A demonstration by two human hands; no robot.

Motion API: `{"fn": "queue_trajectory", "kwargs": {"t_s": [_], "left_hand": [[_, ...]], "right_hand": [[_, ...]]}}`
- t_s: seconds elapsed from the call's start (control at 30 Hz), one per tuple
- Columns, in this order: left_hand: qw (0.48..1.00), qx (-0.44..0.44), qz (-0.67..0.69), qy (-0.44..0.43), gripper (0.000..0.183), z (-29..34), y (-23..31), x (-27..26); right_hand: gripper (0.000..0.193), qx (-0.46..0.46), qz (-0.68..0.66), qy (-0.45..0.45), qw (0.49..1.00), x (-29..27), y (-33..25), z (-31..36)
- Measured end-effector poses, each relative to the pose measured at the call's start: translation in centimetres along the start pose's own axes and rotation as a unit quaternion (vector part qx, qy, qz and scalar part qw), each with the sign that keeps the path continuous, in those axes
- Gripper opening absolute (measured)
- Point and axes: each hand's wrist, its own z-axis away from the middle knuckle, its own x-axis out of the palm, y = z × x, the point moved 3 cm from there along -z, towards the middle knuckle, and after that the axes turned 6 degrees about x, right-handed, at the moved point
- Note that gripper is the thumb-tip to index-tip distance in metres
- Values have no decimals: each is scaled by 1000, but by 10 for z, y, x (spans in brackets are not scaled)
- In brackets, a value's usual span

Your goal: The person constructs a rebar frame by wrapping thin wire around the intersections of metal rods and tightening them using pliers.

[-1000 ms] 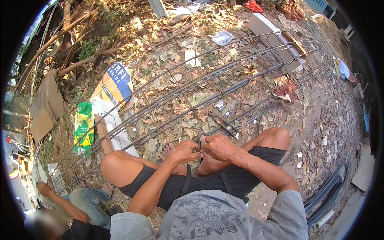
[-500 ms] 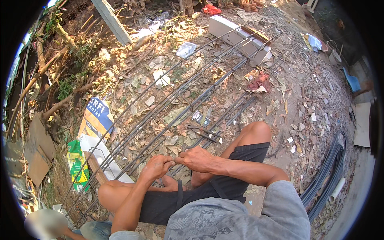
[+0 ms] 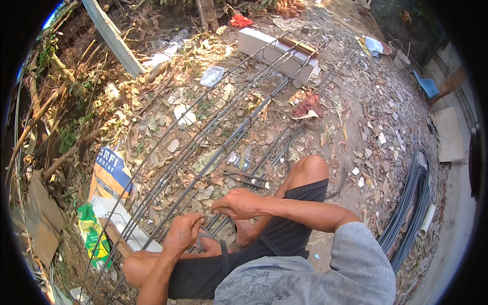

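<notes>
My left hand (image 3: 184,234) is closed in a pinch, low over my crossed legs. Just beyond it to the right, my right hand (image 3: 238,202) also has its fingers pressed together. A small gap parts the two hands; whatever they pinch is too small or hidden to make out. In front of them stretches a long cage of thin steel bars (image 3: 222,147) with wire stirrups, running from near left to far right. A dark two-handled tool like pincers (image 3: 246,178) lies on the ground beyond my right hand.
Long pale blocks (image 3: 274,55) prop the cage at its far end, with another white block (image 3: 124,223) at the near left. Printed sacks (image 3: 94,234) lie left. Coiled black bars (image 3: 409,201) rest at right beside a white pipe (image 3: 427,220). Leaves and rubble litter the ground.
My hands have drawn apart from where they met. The whole view has shifted, so the scene sits further left. A person at the lower left is out of view now.
</notes>
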Motion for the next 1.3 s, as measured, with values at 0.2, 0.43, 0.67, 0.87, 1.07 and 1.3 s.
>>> {"fn": "queue_trajectory", "kwargs": {"t_s": [0.2, 0.43, 0.67, 0.87, 1.07, 1.3], "left_hand": [[989, 121, -45, 71, 16, -4, 28, -13], [997, -45, 37, 41, 23, -19, -3, -32], [992, 0, 110, 59, 55, -61, -50, -54], [975, -120, 55, 176, 44, -119, -174, -122], [955, -176, 219, 90, 40, -169, -210, -79], [916, -169, 352, 95, 32, -161, -205, -59]], "right_hand": [[27, -95, -321, -50, 941, -11, 0, -1], [24, 3, -87, 86, 992, -12, -23, -22], [23, 72, 16, 92, 993, -53, -29, -51], [19, 16, 347, 150, 926, -112, -34, -156], [15, -52, 477, 35, 877, -87, -2, -259], [21, -1, 495, -107, 862, -52, 9, -282]]}}
